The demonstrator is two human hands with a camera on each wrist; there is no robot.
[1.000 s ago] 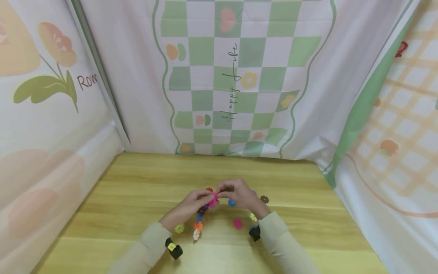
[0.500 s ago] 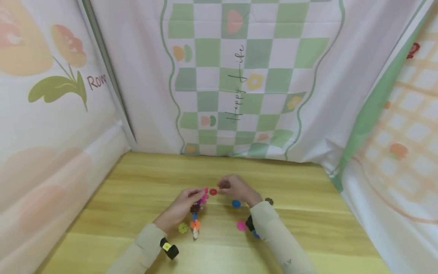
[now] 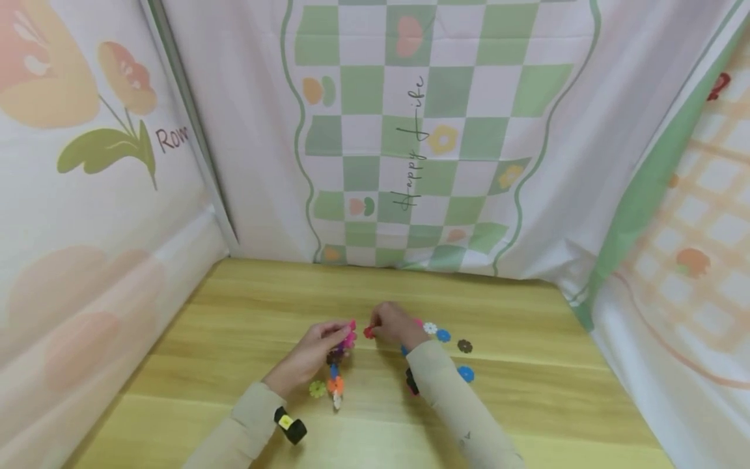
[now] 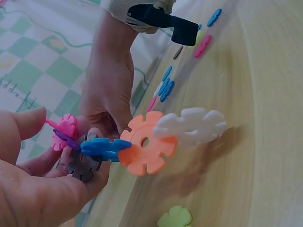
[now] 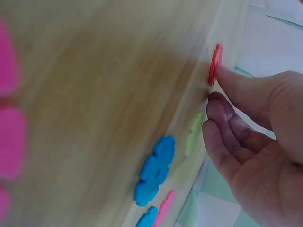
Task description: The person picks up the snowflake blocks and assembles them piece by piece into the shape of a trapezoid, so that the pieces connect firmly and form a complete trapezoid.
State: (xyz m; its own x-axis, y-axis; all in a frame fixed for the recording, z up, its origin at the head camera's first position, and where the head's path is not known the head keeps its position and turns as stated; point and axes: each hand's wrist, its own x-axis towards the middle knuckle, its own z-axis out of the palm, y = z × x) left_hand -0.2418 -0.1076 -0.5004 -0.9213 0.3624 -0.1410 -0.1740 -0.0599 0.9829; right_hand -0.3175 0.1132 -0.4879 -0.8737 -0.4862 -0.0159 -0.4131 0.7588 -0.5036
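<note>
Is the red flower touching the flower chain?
Apart. The head view shows bare tabletop between the red flower, at the right hand, and the pink end of the flower chain in the left hand.

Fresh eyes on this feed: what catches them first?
Probably the colourful chain of flower-shaped pieces in the left hand's grip, its white end out over the table. Next, the red piece at the right hand. Behind the table, the green-and-white checked cloth.
</note>
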